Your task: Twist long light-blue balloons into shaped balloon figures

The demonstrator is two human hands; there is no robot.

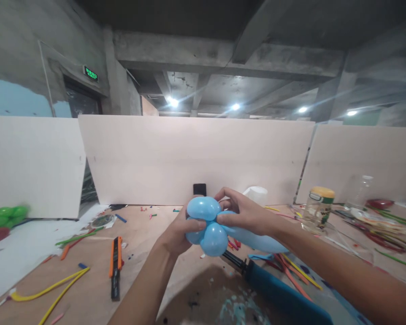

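Note:
A light blue balloon (214,239) twisted into several rounded bubbles is held up over the middle of the table, and its long untwisted tail stretches to the right beneath my right forearm. My left hand (179,230) grips the cluster from the left, thumb lying across the bubbles. On the other side, my right hand (238,210) pinches the balloon near the centre of the cluster, its thumb and fingers closed around a bubble. Below the balloon lies a blue hand pump (277,289) with a black nozzle end.
An orange and black cutter (115,266) and yellow uninflated balloons (50,289) lie left. A yellow-lidded jar (320,210) and loose balloons (292,275) are on the right. Green balloons (6,216) sit far left. White panels (196,158) stand behind, with a black object (199,189) before them.

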